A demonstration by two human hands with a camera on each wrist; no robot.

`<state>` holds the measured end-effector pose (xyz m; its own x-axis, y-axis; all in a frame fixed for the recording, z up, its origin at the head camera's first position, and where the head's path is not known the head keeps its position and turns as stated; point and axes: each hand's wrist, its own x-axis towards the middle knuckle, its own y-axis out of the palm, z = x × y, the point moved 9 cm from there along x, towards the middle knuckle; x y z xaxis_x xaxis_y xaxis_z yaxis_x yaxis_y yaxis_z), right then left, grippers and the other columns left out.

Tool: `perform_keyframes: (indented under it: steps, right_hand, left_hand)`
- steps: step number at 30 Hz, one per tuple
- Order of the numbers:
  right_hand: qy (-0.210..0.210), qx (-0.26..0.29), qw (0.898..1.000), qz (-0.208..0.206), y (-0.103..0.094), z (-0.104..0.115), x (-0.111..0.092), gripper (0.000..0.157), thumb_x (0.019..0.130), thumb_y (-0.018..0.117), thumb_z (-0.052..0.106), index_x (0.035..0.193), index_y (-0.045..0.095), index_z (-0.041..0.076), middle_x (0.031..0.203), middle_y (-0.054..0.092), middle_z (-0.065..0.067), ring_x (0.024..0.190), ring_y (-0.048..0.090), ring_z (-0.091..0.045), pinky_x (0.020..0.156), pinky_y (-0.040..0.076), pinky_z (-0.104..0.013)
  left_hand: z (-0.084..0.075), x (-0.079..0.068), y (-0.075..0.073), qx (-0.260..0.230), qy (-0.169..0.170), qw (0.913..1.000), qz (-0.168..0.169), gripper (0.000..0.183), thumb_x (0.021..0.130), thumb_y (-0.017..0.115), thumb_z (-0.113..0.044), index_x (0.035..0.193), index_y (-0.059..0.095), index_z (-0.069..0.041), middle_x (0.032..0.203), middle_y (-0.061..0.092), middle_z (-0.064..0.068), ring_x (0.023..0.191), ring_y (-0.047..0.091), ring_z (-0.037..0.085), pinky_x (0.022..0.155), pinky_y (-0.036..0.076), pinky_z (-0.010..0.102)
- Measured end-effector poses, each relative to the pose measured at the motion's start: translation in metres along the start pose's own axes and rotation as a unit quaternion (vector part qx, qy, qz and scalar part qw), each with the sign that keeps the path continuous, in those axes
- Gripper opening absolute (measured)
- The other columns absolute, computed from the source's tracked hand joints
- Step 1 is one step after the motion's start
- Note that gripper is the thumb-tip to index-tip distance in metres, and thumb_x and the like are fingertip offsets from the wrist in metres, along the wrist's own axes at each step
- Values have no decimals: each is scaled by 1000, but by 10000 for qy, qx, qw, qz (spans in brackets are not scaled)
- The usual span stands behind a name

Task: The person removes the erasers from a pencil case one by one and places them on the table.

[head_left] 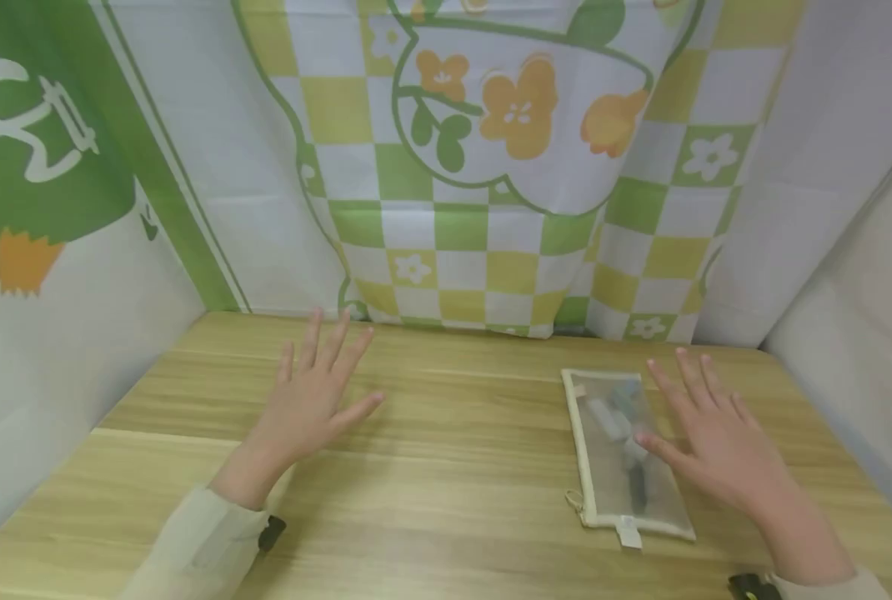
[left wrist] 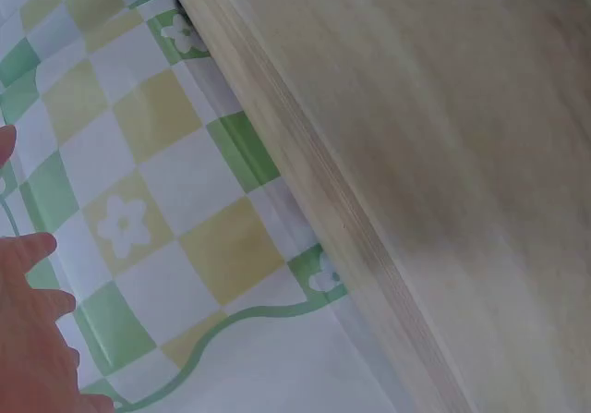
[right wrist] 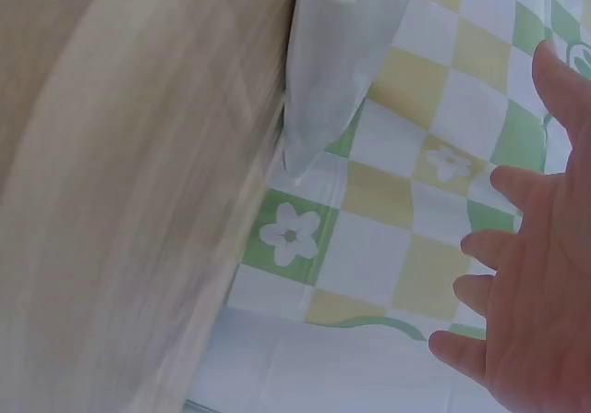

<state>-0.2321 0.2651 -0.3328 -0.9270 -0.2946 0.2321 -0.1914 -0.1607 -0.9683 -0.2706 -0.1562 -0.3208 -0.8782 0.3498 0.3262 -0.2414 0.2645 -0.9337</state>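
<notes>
A translucent zippered pouch (head_left: 603, 467) with cream edging lies flat on the wooden table (head_left: 446, 500), toward the right. Blurred through its cover are several small items, one of them dark and long. My right hand (head_left: 724, 450) hovers beside the pouch with fingers spread, and its thumb overlaps the pouch in the head view. Over the left part of the table, my left hand (head_left: 307, 408) is held with fingers spread and nothing in it. In the wrist views, fingers of the left hand (left wrist: 32, 330) and right hand (right wrist: 540, 265) also show bare.
A checked green, yellow and white curtain (head_left: 461, 225) hangs along the table's far edge. White cloth (head_left: 859, 292) closes off the right side, and a green and white cloth (head_left: 56, 167) the left. Black bands (head_left: 269, 533) sit at both wrists.
</notes>
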Motion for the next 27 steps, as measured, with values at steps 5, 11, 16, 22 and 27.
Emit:
perform_keyframes:
  steps: [5, 11, 16, 22, 27]
  right_hand:
    - [-90, 43, 9999, -27, -3, 6, -1, 90, 95, 56, 55, 161, 2, 26, 165, -17, -6, 153, -15, -34, 101, 22, -81]
    - [-317, 84, 9995, -41, -4, 17, -1, 89, 95, 57, 54, 161, 5, 24, 166, -12, -10, 152, -7, -42, 105, 21, -78]
    - [-495, -3, 9988, 18, 0, 25, 1, 89, 94, 58, 55, 161, 10, 22, 167, 0, -15, 150, 9, -49, 106, 23, -76]
    - [-560, 133, 9980, 272, 6, 29, -2, 86, 95, 57, 55, 160, 14, 19, 166, 2, -17, 150, 12, -48, 108, 24, -73]
    - [-656, 129, 9971, 351, 9, 33, -1, 87, 93, 59, 55, 160, 19, 18, 166, 4, -18, 149, 14, -50, 106, 26, -75]
  left_hand:
    - [-9, 1, 0, -88, 114, 9999, -66, 82, 94, 57, -53, 160, 18, -24, 169, -1, 4, 154, -9, 38, 114, 8, 75]
    - [-21, 5, 4, -333, 340, 9989, -47, 81, 95, 57, -52, 160, 18, -24, 168, 8, 4, 155, 2, 36, 113, 19, 73]
    - [-37, 8, 8, -600, 631, 9962, 8, 79, 95, 57, -52, 159, 23, -20, 165, 21, 7, 153, 14, 38, 109, 30, 71]
    - [-64, 9, 11, -674, 1038, 9923, 59, 71, 95, 60, -49, 150, 40, -10, 152, 45, 12, 144, 37, 36, 110, 40, 58]
    - [-85, 12, 14, -912, 1292, 9870, 277, 64, 94, 61, -46, 145, 47, -10, 144, 52, 9, 135, 48, 29, 109, 44, 48]
